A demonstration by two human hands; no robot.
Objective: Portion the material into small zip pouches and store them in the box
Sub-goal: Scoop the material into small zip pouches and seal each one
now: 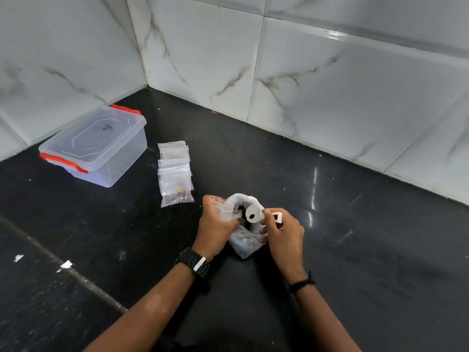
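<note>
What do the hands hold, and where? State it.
Left hand grips a small zip pouch near its mouth; right hand pinches a white scoop by its handle.

Black counter with obstacles. A lidded clear box stands at far left near the tiled wall; a row of zip pouches lies just right of it, a bare gap between them. An open plastic bag occupies the centre. Open counter extends right and toward the near edge.
</note>
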